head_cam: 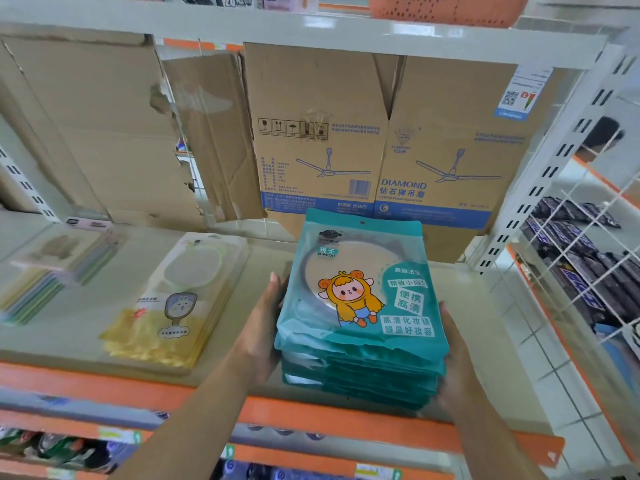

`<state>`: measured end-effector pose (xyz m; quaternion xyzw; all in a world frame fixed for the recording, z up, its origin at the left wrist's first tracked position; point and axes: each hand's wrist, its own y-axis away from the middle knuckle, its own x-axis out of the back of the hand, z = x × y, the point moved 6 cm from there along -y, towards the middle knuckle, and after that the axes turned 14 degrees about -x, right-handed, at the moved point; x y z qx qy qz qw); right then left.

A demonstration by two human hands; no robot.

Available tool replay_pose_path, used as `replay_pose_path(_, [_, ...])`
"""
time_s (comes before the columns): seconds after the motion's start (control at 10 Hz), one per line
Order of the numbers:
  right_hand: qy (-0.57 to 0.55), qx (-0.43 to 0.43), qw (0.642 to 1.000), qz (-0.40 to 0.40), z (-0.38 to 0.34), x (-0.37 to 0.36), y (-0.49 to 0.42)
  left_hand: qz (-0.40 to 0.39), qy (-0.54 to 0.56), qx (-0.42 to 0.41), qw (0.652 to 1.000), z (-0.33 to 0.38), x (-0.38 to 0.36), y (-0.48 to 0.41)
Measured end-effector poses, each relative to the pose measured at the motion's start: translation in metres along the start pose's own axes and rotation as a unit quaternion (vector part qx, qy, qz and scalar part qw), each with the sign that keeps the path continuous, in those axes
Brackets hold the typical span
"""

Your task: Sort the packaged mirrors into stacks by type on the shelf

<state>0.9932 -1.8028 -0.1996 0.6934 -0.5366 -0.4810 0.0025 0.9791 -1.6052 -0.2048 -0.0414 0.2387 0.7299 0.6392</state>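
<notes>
While both hands are taken up, shelf (485, 323): cream deck with an orange front lip. The teal stack sits right at that lip. If it's let go there, I'd expect the lower packs to slide off the front.
Fan boxes (381, 133): flattened cardboard leaning along the back. Pushing the stack in too far could nudge the loose, torn panels forward onto the mirrors.
Teal mirror packs (360, 306): tall pile of glossy pouches, right of centre, edges uneven. Can't tell whether the bottom rests on the shelf or hangs just above it. Slick film plus side pressure only, so the middle packs may squirt out.
Yellow hand-mirror packs (173, 299): separate pile to the left. A sideways drift could mix the types.
Pastel packs (52, 271): far left, blurred, well apart.
Left hand (266, 323): flat, fingers straight, pressing the pile's left side.
Right hand (453, 358): against the right side. Fingers mostly hidden, so flat or curled under is unclear.
</notes>
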Motion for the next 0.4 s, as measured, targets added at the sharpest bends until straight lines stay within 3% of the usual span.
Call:
replay_pose_path(0.1, [0.043, 0.047, 0.998, 0.028, -0.005, 0.008, 0.006, -0.022, -0.030, -0.071, 0.997, 0.003, 0.020, 0.005])
replay_pose_path(0.3, [0.114, 0.181, 0.963, 0.167, -0.003, 0.028, 0.030, -0.029, -0.049, -0.061, 0.997, 0.000, 0.068, 0.045])
replay_pose_path(0.4, [0.083, 0.224, 0.957, 0.166, 0.008, 0.028, 0.055, -0.004, -0.033, -0.037, 0.999, -0.005, 0.102, 0.070])
